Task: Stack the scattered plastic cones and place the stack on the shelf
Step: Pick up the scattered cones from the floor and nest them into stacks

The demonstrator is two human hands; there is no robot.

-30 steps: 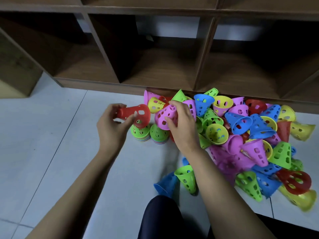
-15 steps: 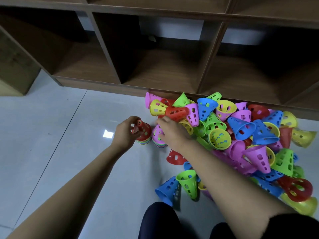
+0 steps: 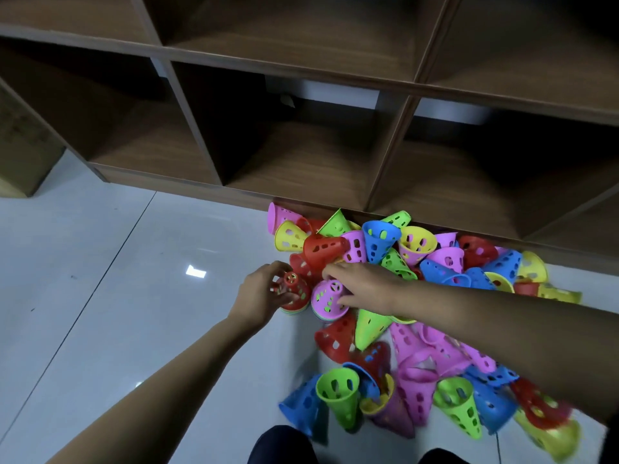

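Red plastic forms the top of the left-hand stack: a red cone [image 3: 296, 288] stands upright on the tiled floor [image 3: 100, 296], long axis vertical, narrow perforated tip up, wide mouth down over the thin coloured rims of cones nested beneath; the left hand [image 3: 264, 296] curls its fingers round this cone. Just beside it, a pink cone [image 3: 328, 296] caps a second upright stack, tip up; the right hand [image 3: 363, 284] holds it between thumb and forefinger in a narrow grip. The pile of loose cones [image 3: 435, 259] lies to the right, against the base of the wooden shelf unit [image 3: 301, 169], with axes pointing every way. The right forearm covers the middle of the pile; the nearest cones are blurred; the pile is cut off at the lower right edge; the number of cones in each stack cannot be counted.
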